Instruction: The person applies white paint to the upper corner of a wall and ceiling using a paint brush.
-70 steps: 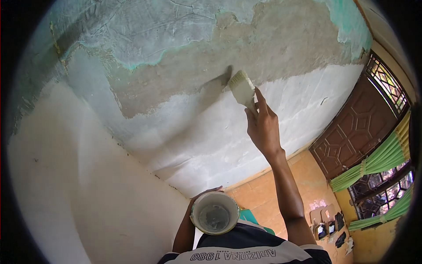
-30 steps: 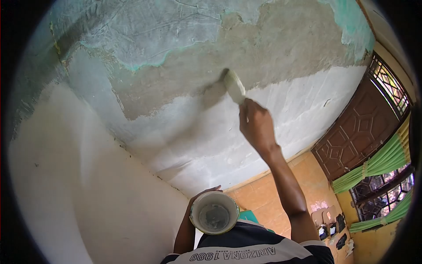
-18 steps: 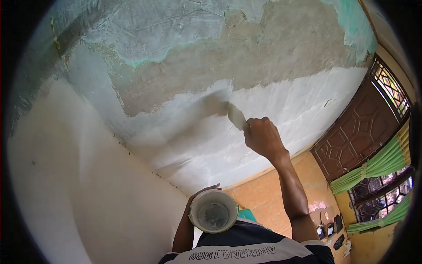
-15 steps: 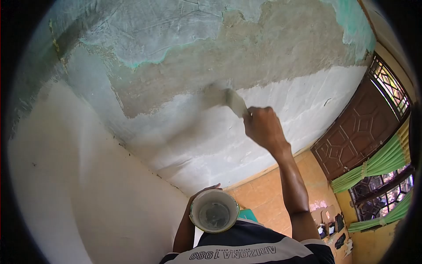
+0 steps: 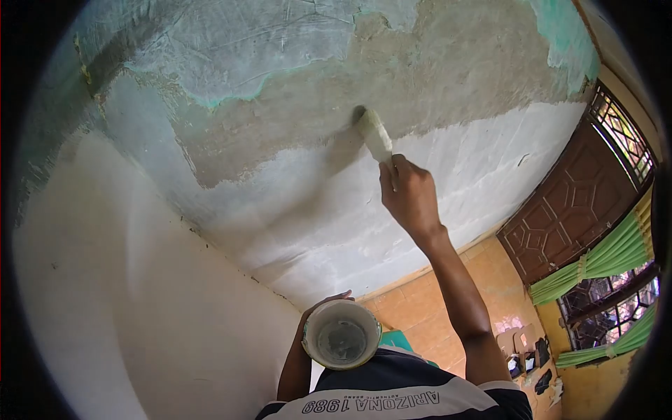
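Note:
My right hand (image 5: 411, 197) is closed round the handle of a wide paintbrush (image 5: 375, 134), my arm stretched out in front of me. The tip of its bristles is at the bare grey-brown plaster on the wall (image 5: 462, 77), just above the edge of the white painted band (image 5: 483, 164). Close to my body, a small bucket (image 5: 315, 325) with some greyish-white paint (image 5: 341, 341) in the bottom is held by my left hand (image 5: 327, 301). Its fingers curl round the far side of the bucket and are partly hidden behind it.
On the left a white side wall (image 5: 189, 301) meets the painted wall at a corner. A brown door (image 5: 567, 196), green curtains (image 5: 602, 262) and a barred window (image 5: 616, 308) are to the right. Below lies an orange tiled floor (image 5: 413, 301), with several items (image 5: 528, 353) at lower right.
The paintbrush and my right hand have moved up the wall and slightly left, and the brush is less blurred. My left hand and the bucket have stayed in place.

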`<state>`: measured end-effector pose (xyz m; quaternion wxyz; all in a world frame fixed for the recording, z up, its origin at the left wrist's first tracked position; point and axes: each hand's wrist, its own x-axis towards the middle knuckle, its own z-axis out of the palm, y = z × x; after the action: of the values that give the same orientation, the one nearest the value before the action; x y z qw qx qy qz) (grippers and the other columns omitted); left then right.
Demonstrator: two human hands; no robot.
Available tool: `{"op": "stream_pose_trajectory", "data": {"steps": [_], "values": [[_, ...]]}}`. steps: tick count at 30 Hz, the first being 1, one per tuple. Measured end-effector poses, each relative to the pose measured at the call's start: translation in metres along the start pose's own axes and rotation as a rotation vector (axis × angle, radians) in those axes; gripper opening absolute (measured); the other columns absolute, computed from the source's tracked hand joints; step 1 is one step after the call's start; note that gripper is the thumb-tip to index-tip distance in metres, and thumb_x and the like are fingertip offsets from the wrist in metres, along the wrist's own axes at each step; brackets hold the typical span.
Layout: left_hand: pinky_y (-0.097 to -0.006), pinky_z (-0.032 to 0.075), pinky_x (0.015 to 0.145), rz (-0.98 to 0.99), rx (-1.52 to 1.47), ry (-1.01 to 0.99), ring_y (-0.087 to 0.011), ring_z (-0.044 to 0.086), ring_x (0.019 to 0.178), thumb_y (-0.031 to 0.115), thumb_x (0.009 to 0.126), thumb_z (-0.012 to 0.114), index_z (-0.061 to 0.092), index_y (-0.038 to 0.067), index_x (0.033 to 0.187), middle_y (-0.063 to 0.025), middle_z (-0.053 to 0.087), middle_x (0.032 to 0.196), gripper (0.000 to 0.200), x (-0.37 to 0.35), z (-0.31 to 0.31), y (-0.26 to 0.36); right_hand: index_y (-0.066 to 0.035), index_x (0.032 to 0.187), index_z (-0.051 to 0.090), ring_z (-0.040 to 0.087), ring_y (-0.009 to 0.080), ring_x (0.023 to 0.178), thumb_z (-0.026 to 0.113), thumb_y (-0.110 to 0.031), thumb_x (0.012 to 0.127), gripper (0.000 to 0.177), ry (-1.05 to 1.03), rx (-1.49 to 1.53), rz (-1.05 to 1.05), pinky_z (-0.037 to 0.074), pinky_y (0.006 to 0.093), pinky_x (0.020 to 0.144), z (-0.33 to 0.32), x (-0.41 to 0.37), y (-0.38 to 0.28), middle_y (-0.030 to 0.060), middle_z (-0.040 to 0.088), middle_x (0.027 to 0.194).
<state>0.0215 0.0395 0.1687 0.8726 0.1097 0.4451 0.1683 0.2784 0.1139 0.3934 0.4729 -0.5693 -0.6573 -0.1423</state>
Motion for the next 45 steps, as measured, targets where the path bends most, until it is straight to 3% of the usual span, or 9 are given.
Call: {"op": "stream_pose_trajectory", "data": {"steps": [8, 10, 13, 16, 23, 26, 32, 41, 45], "values": [[-0.0358, 0.063, 0.075, -0.005, -0.007, -0.027, -0.0165, 0.076, 0.082, 0.028, 0.098, 0.081, 0.078, 0.008, 0.113, -0.0046, 0.078, 0.096, 0.025, -0.01, 0.003, 0.003, 0.003, 0.084, 0.065, 0.065, 0.0451, 0.062, 0.066, -0.011, 0.102, 0.023, -0.204, -0.053, 0.114, 0.051, 0.0458, 0.056, -0.023, -0.017, 0.012, 0.0248, 0.064, 0.066], [-0.0361, 0.063, 0.077, 0.199, 0.076, 0.038, -0.0171, 0.076, 0.084, 0.027, 0.098, 0.081, 0.078, 0.008, 0.113, -0.0054, 0.078, 0.098, 0.025, -0.03, 0.02, 0.0, 0.005, 0.086, 0.068, 0.064, 0.0351, 0.053, 0.064, -0.016, 0.105, 0.029, -0.214, 0.025, 0.161, 0.049, 0.0418, 0.053, -0.028, -0.022, 0.021, 0.0208, 0.063, 0.062], [-0.0364, 0.063, 0.078, 0.094, 0.012, 0.0, -0.0172, 0.076, 0.086, 0.027, 0.098, 0.081, 0.077, 0.008, 0.116, -0.0061, 0.078, 0.099, 0.027, -0.028, 0.019, 0.006, 0.006, 0.111, 0.072, 0.058, 0.0088, 0.055, 0.067, -0.017, 0.105, 0.025, -0.264, 0.237, 0.533, 0.047, 0.0322, 0.05, -0.029, -0.036, 0.027, 0.0038, 0.063, 0.064], [-0.0377, 0.062, 0.077, 0.077, 0.02, 0.001, -0.0175, 0.075, 0.084, 0.03, 0.1, 0.079, 0.077, 0.011, 0.111, -0.0048, 0.078, 0.097, 0.022, -0.035, 0.027, 0.01, 0.007, 0.126, 0.069, 0.06, 0.0085, 0.056, 0.071, -0.014, 0.102, 0.031, -0.137, 0.394, 0.434, 0.048, 0.0301, 0.051, -0.02, -0.055, 0.03, 0.0048, 0.068, 0.07], [-0.0399, 0.06, 0.072, -0.131, -0.028, -0.165, -0.0176, 0.073, 0.077, 0.038, 0.105, 0.071, 0.073, 0.02, 0.102, 0.0002, 0.076, 0.09, 0.019, 0.005, -0.008, 0.017, 0.004, 0.154, 0.047, 0.07, 0.0377, 0.063, 0.065, -0.008, 0.106, 0.053, -0.076, -0.011, 0.103, 0.055, 0.0446, 0.061, -0.013, -0.051, 0.033, 0.0231, 0.071, 0.082], [-0.0403, 0.06, 0.073, -0.08, -0.022, -0.134, -0.0182, 0.073, 0.078, 0.038, 0.105, 0.071, 0.073, 0.019, 0.103, -0.0006, 0.076, 0.091, 0.019, 0.002, -0.012, 0.019, 0.007, 0.158, 0.039, 0.072, 0.0485, 0.074, 0.064, -0.009, 0.105, 0.061, -0.067, 0.134, 0.257, 0.055, 0.0545, 0.063, -0.034, -0.022, 0.0, 0.0282, 0.072, 0.081], [-0.0409, 0.061, 0.074, 0.006, -0.002, -0.09, -0.0193, 0.074, 0.08, 0.037, 0.105, 0.071, 0.074, 0.017, 0.106, -0.0021, 0.077, 0.092, 0.02, 0.004, -0.022, 0.017, -0.011, 0.147, 0.063, 0.069, 0.0385, 0.065, 0.069, -0.009, 0.101, 0.047, 0.159, 0.118, -0.022, 0.056, 0.0476, 0.06, -0.019, 0.0, 0.001, 0.0155, 0.068, 0.088], [-0.042, 0.063, 0.076, 0.136, -0.011, -0.052, -0.0209, 0.076, 0.082, 0.037, 0.105, 0.071, 0.075, 0.015, 0.11, -0.0045, 0.078, 0.094, 0.023, 0.013, -0.033, -0.002, -0.009, 0.118, 0.079, 0.073, 0.0412, 0.075, 0.069, -0.009, 0.095, 0.025, -0.401, -0.261, 0.18, 0.058, 0.0515, 0.069, -0.04, -0.015, -0.001, 0.0208, 0.074, 0.08], [-0.0423, 0.063, 0.076, 0.374, 0.056, -0.019, -0.0214, 0.076, 0.082, 0.037, 0.104, 0.072, 0.075, 0.014, 0.11, -0.0049, 0.078, 0.094, 0.023, -0.014, 0.001, -0.015, -0.01, 0.11, 0.082, 0.072, 0.0426, 0.072, 0.068, -0.011, 0.096, 0.02, -0.335, -0.196, 0.106, 0.058, 0.0509, 0.07, -0.044, 0.0, 0.001, 0.0224, 0.073, 0.077]]}}
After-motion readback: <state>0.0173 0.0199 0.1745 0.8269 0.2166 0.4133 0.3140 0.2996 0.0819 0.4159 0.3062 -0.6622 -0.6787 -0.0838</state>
